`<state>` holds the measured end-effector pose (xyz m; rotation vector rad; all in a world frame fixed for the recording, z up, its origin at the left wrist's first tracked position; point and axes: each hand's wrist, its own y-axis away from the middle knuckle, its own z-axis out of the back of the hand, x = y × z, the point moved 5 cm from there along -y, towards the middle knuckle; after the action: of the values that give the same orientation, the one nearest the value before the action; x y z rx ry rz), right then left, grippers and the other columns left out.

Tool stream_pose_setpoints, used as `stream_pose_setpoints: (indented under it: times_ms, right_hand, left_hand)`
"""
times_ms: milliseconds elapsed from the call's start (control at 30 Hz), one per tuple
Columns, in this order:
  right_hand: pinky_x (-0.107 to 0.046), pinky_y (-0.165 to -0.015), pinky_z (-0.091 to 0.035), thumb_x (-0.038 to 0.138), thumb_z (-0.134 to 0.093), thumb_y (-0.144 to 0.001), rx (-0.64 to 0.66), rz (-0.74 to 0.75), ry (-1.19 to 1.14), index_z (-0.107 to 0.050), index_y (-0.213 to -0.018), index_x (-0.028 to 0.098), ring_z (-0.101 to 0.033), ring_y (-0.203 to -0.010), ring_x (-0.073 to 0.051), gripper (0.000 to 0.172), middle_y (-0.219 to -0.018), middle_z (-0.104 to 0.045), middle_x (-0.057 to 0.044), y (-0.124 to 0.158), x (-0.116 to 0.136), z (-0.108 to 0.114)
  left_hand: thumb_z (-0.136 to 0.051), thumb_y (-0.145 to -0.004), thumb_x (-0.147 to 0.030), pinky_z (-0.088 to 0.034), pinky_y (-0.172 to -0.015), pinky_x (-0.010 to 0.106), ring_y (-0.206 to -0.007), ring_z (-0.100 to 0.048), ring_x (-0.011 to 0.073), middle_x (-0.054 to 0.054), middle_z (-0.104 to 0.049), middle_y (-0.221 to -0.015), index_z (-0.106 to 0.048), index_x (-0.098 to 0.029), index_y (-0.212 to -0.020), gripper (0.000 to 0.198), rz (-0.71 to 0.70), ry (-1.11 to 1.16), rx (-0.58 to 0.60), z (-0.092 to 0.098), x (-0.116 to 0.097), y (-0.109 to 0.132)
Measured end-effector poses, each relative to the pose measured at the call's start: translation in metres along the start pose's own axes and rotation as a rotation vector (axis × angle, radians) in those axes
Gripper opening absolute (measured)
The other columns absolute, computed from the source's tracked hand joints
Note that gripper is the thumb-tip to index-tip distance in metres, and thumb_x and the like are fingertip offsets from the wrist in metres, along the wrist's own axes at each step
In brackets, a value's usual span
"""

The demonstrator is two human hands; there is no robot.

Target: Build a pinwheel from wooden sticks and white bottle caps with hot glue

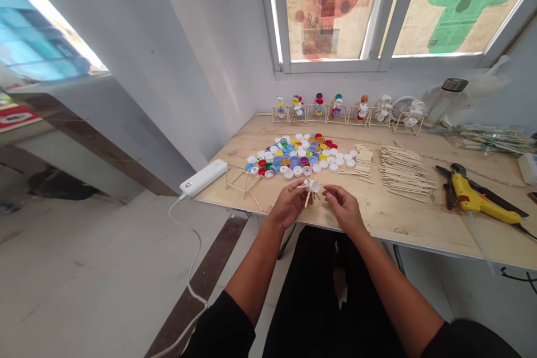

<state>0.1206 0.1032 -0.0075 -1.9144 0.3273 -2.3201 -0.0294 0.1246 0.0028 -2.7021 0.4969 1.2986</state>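
Note:
My left hand [289, 203] is closed on a small piece made of thin wooden sticks with a white bottle cap [312, 187] at its top, held just above the plywood table [403, 218]. A short way to the right, my right hand [344, 206] has its fingers curled and pinches something small and white that I cannot make out. Behind both hands lies a heap of coloured and white bottle caps [300, 156]. A bare stick frame [243, 182] lies flat to the left of my left hand.
Rows of wooden sticks [403, 170] lie at centre right. A yellow glue gun [478, 198] and black pliers [451, 179] rest further right. Several finished cap-and-stick wheels [335, 109] line the wall. A white power brick [203, 177] sits at the table's left corner.

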Motion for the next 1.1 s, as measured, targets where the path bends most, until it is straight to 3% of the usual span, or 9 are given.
stream_pose_setpoints:
  times_ms: [200,433,600,733,933,1100]
  right_hand:
    - [-0.036,-0.082,-0.051,0.042,-0.055,-0.081,-0.071,-0.041,-0.152,-0.057,-0.114,0.018,-0.063,-0.093,-0.019,0.040,-0.107,-0.066,-0.011,0.002,0.004,0.014]
    - [-0.035,-0.079,-0.051,0.042,-0.062,-0.077,-0.121,-0.112,-0.187,-0.057,-0.115,0.020,-0.059,-0.095,-0.020,0.045,-0.122,-0.059,-0.013,-0.004,-0.003,0.023]
    - [-0.034,-0.079,-0.051,0.041,-0.062,-0.078,-0.042,-0.128,-0.250,-0.064,-0.102,0.019,-0.064,-0.089,-0.019,0.033,-0.100,-0.068,-0.008,-0.003,0.000,0.020]
    - [-0.030,-0.070,-0.052,0.042,-0.062,-0.078,-0.022,-0.131,-0.259,-0.067,-0.087,0.018,-0.064,-0.074,-0.016,0.027,-0.079,-0.070,-0.005,0.001,0.002,0.020]
    - [-0.027,-0.067,-0.051,0.041,-0.063,-0.078,-0.047,-0.142,-0.242,-0.069,-0.087,0.018,-0.062,-0.070,-0.014,0.026,-0.079,-0.071,-0.005,0.002,0.000,0.023]
    - [-0.028,-0.067,-0.050,0.042,-0.062,-0.078,-0.075,-0.143,-0.230,-0.068,-0.088,0.018,-0.062,-0.070,-0.015,0.027,-0.078,-0.071,-0.004,0.003,0.003,0.024]
  left_hand:
    - [-0.074,-0.069,-0.022,-0.045,-0.061,0.024,-0.066,-0.061,0.0133,0.007,-0.067,-0.079,-0.067,-0.011,-0.090,0.025,0.150,0.005,0.104,-0.017,0.013,-0.010]
    - [-0.073,-0.068,-0.020,-0.046,-0.064,0.026,-0.067,-0.060,0.0144,0.006,-0.067,-0.079,-0.067,-0.011,-0.084,0.020,0.172,0.048,0.035,-0.015,0.017,-0.015]
    - [-0.071,-0.069,-0.021,-0.045,-0.060,0.027,-0.065,-0.058,0.0154,0.008,-0.065,-0.076,-0.068,-0.008,-0.083,0.019,0.222,-0.026,0.086,-0.016,0.016,-0.016]
    - [-0.070,-0.071,-0.020,-0.044,-0.057,0.026,-0.063,-0.056,0.0143,0.008,-0.063,-0.074,-0.068,-0.007,-0.080,0.016,0.224,-0.076,0.101,-0.020,0.017,-0.018]
    - [-0.070,-0.073,-0.025,-0.044,-0.057,0.026,-0.063,-0.057,0.0139,0.007,-0.064,-0.075,-0.068,-0.009,-0.083,0.018,0.139,-0.036,0.043,-0.020,0.017,-0.017]
    - [-0.072,-0.068,-0.019,-0.047,-0.071,0.030,-0.079,-0.061,0.0185,0.008,-0.067,-0.087,-0.069,-0.011,-0.088,0.022,0.117,0.015,0.032,-0.015,0.016,-0.012]
